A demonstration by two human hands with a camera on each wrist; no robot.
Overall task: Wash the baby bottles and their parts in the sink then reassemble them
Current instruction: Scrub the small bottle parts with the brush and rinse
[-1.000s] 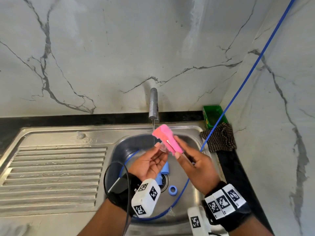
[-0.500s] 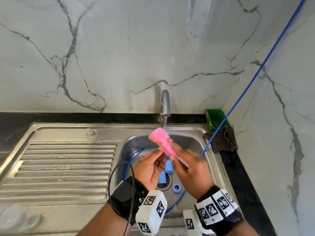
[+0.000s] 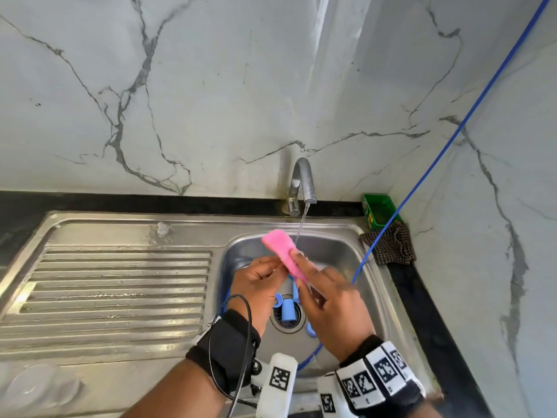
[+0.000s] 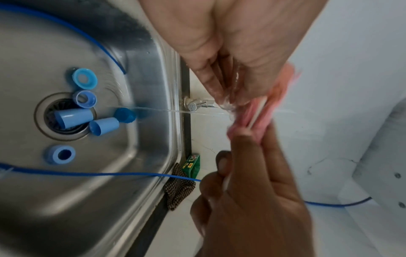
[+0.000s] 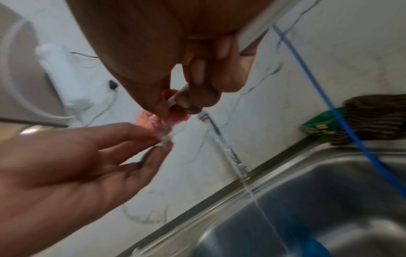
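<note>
Above the sink (image 3: 355, 236), between the two hands, a small clear teat (image 5: 163, 137) is pinched in the fingertips of the left hand (image 3: 259, 285). A pink sponge brush (image 3: 284, 251) is gripped by its white handle (image 5: 178, 97) in the right hand (image 3: 331, 306), its long axis slanting up and away to the left, toward the tap (image 3: 303, 182). The brush's lower end is pressed against the teat, so the next scrubbing stroke is judged to run along that slant. Just right of the brush a thin stream of water (image 3: 301, 227) is falling. Below the hands, blue caps (image 4: 72, 117) and rings (image 4: 84, 80) are left lying round the drain (image 4: 50, 120), still to be washed and refitted.
</note>
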